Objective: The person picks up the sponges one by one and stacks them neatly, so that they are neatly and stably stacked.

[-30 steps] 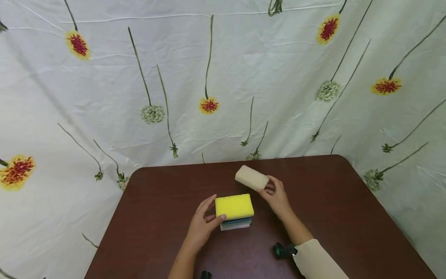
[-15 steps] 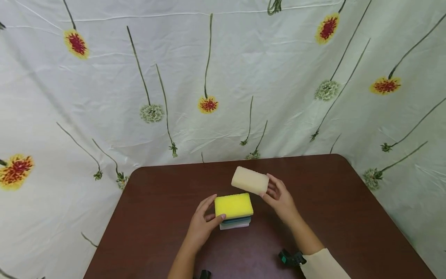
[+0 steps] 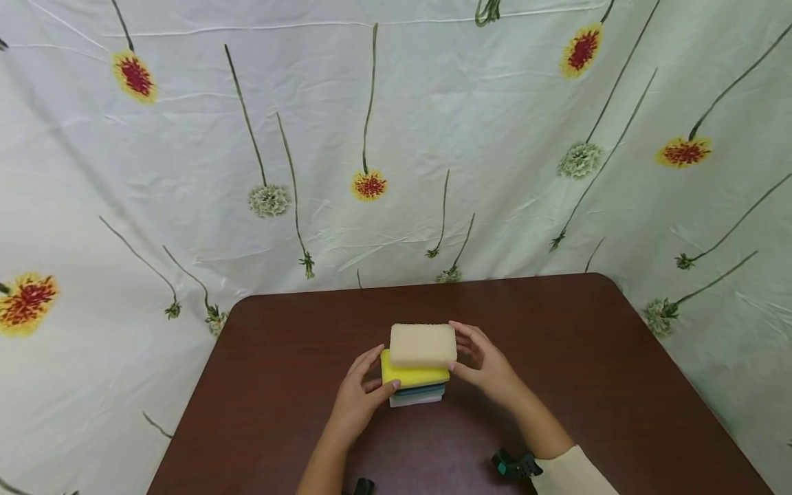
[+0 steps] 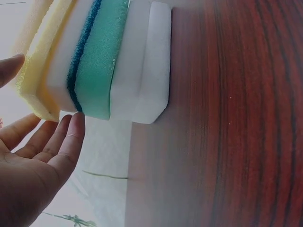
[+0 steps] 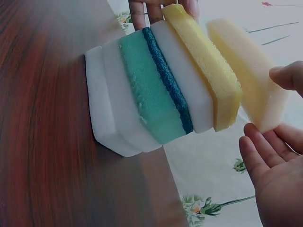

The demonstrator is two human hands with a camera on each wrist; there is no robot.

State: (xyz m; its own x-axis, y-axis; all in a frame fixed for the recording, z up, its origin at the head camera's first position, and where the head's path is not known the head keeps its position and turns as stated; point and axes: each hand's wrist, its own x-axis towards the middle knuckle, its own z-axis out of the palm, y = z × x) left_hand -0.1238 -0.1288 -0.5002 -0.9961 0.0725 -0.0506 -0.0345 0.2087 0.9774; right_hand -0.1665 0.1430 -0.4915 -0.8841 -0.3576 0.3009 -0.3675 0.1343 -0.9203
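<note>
A stack of sponges and soft blocks stands on the table. White blocks [image 5: 102, 104] lie lowest, under a teal sponge [image 4: 99, 61] with a dark blue scouring layer. Above them come another white block [image 5: 184, 80] and a yellow sponge [image 3: 414, 379]. My left hand [image 3: 357, 402] holds the yellow sponge at its left end, thumb at the near corner and fingers along the far side. Pinched by its right end in my right hand [image 3: 495, 371], a cream sponge [image 3: 423, 345] hangs just over the yellow one. A narrow gap between these two shows in the right wrist view.
The dark reddish-brown table [image 3: 297, 344] has rounded far corners. Behind it hangs a white flower-print cloth [image 3: 322, 137]. A black wrist device [image 3: 516, 465] is strapped at my right wrist, and part of another [image 3: 364, 487] shows near my left forearm.
The cream sponge has come left and toward me in my right hand, turning from slanted to nearly square over the stack. My left hand keeps its place at the yellow sponge.
</note>
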